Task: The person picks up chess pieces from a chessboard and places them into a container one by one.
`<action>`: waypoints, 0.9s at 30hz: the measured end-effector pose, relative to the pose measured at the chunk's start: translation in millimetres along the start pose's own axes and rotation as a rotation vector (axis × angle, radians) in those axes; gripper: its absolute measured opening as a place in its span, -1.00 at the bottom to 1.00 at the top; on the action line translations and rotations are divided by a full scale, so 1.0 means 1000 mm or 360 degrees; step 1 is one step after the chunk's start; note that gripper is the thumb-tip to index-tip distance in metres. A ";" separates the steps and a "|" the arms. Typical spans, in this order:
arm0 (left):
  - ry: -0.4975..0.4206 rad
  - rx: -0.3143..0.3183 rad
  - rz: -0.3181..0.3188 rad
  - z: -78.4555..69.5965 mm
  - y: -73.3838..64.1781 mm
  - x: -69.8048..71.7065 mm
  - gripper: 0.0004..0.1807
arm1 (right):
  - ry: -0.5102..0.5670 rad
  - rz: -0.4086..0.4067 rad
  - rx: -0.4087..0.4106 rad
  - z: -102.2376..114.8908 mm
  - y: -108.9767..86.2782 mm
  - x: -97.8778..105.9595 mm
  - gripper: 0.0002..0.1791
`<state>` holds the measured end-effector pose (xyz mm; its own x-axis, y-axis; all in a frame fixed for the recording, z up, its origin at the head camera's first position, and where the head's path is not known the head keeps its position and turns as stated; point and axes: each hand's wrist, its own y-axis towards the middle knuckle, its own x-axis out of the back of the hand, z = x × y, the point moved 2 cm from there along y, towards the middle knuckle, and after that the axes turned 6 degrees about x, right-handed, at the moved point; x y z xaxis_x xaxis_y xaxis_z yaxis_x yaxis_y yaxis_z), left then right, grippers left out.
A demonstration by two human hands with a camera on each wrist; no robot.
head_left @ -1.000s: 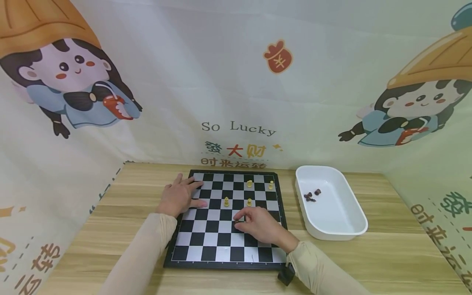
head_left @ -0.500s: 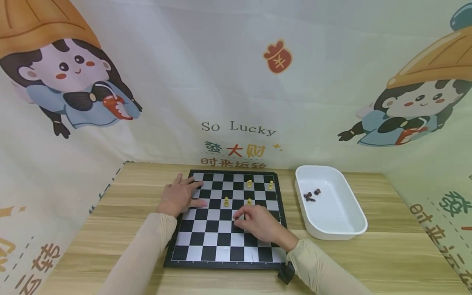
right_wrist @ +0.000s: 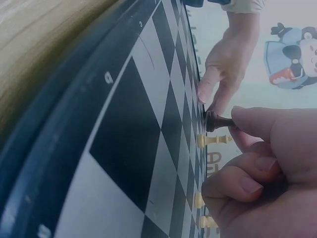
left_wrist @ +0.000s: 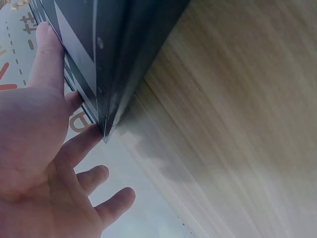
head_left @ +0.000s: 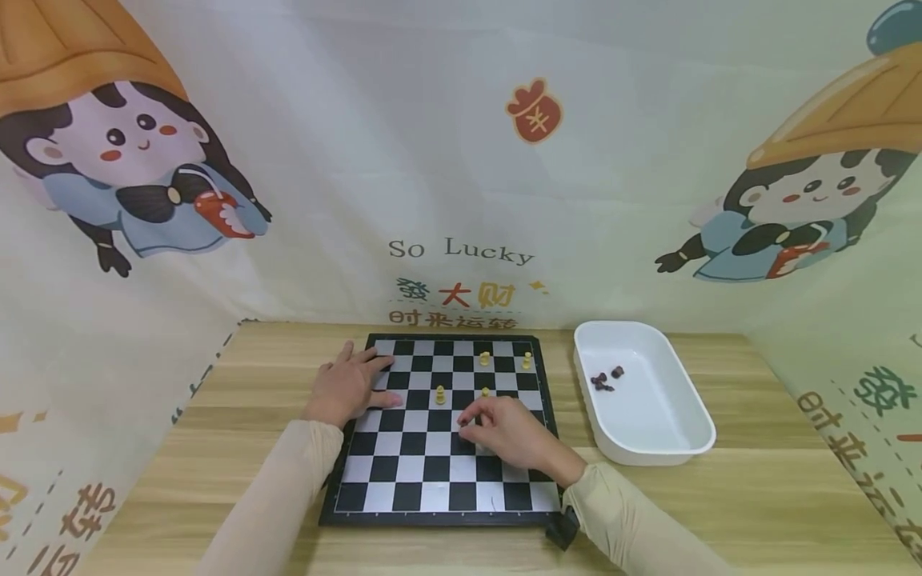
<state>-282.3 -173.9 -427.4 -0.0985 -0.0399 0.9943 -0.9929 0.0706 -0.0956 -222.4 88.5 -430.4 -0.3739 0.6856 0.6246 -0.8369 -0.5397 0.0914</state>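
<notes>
My right hand (head_left: 513,434) pinches a dark brown chess piece (right_wrist: 214,121) between thumb and fingertips, over the middle of the black-and-white chessboard (head_left: 392,498). In the right wrist view the piece's wide base points toward the board, and the fingers cover its top. My left hand (head_left: 344,390) rests with spread, straight fingers on the board's left edge. Behind the right hand stands a cream chess piece (head_left: 486,392), partly hidden by it. Other cream pieces are a piece (head_left: 441,394) left of it, a piece (head_left: 485,359) farther back and a piece (head_left: 527,360) near the back right corner.
A white plastic tray (head_left: 655,432) stands on the wooden table (head_left: 785,480) to the right of the board. Several dark brown chess pieces (head_left: 600,382) lie at its left side. A printed cloth (head_left: 346,176) hangs behind and along both sides of the table.
The head view has shifted slightly. My right hand still pinches the dark chess piece at nearly the same spot, and my left hand stays on the board's edge.
</notes>
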 end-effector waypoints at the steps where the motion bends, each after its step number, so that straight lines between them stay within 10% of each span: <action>1: 0.0001 -0.0001 -0.0012 0.000 0.000 0.000 -0.08 | -0.0006 -0.0001 0.0002 0.000 0.001 0.001 -0.80; 27: 0.0000 0.0015 0.0009 0.001 0.000 -0.002 -0.06 | -0.0124 -0.0114 0.0034 0.005 -0.001 0.042 -0.77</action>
<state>-282.3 -175.0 -429.1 -0.1040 -0.0395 0.9938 -0.9929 0.0617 -0.1015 -235.3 115.8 -400.1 -0.2804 0.6834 0.6741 -0.8513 -0.5015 0.1543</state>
